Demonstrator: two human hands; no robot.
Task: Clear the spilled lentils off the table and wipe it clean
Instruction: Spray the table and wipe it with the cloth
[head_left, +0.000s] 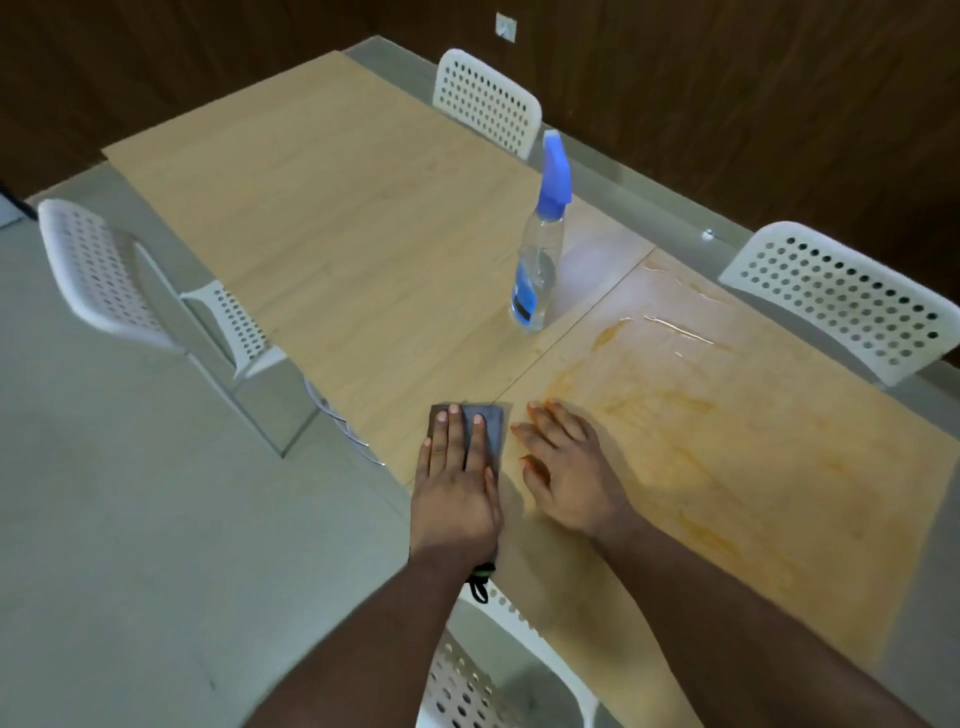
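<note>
Grey cloth (485, 431) flat under left hand (457, 488), orange smears (691, 415) on table (337, 234).

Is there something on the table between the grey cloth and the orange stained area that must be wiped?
Nothing solid except the person's own right hand, which rests flat on the table between the grey cloth under the left hand and the orange stains. The spray bottle stands farther back, beside the stains, not in the path.

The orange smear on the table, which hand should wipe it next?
Probably the left hand. It already presses flat on the grey cloth, just left of the orange smear. The right hand lies bare on the table, holding nothing. The spray bottle stands farther back.
</note>
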